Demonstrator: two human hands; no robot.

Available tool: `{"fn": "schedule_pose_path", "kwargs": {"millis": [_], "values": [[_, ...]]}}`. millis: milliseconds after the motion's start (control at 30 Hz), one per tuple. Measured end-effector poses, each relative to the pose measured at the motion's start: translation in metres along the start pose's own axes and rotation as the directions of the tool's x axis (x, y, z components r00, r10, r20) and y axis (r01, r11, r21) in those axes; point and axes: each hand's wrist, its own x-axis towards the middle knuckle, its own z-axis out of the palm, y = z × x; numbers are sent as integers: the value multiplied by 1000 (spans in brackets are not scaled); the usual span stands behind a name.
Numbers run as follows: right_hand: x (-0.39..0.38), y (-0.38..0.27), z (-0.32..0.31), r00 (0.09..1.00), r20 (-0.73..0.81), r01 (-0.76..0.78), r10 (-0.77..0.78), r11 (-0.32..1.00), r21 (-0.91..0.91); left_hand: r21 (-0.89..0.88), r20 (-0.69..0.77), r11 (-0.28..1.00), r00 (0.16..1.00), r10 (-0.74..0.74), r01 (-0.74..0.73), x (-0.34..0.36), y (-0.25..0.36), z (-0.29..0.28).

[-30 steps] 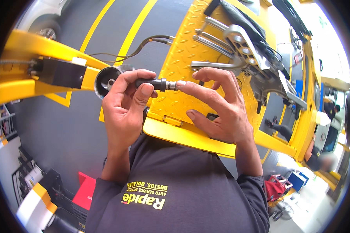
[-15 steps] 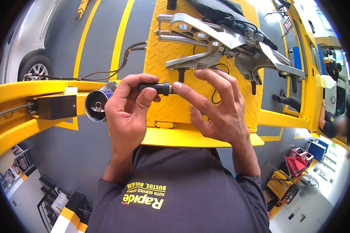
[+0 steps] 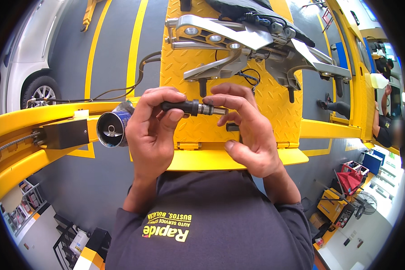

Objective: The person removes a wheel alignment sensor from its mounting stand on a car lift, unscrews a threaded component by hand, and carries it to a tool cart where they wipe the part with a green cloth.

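Note:
My left hand (image 3: pixel 155 128) pinches a small black cylindrical part (image 3: pixel 181 107) with a ringed metal end (image 3: pixel 216 110) pointing right. My right hand (image 3: pixel 252 135) is open beside that end, fingers curved and apart, the thumb low; whether a fingertip touches the metal I cannot tell. Both hands are over a yellow tread-plate platform (image 3: pixel 279 121). Just left of my left hand is an open metal can (image 3: pixel 104 128) with a blue label. Beyond the hands lies a silver metal mechanism (image 3: pixel 202 33) with dark downward pegs, cables and a black cover (image 3: pixel 238 9).
A yellow beam (image 3: pixel 13 121) runs off left, past hoses (image 3: pixel 141 67). A white car (image 3: pixel 27 63) stands at upper left. At right are a yellow post (image 3: pixel 355 58), other people (image 3: pixel 382 121), a red tool cart (image 3: pixel 351 177) and a fan (image 3: pixel 364 202).
My right hand has rolled and its index finger shifted up off the part's tip, so more of the metal end shows. My left hand still holds the part. The view has shifted since a second ago.

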Motion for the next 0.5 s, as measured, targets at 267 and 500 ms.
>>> {"fn": "schedule_pose_path", "kwargs": {"millis": [267,500], "values": [[-16,9,4,935,205,-331,291,502,799,62,-32,988,990,141,-139,-2,-7,4],[-22,-16,4,982,-126,75,-140,905,-418,-49,-83,998,996,-29,25,-2,-6,11]]}}
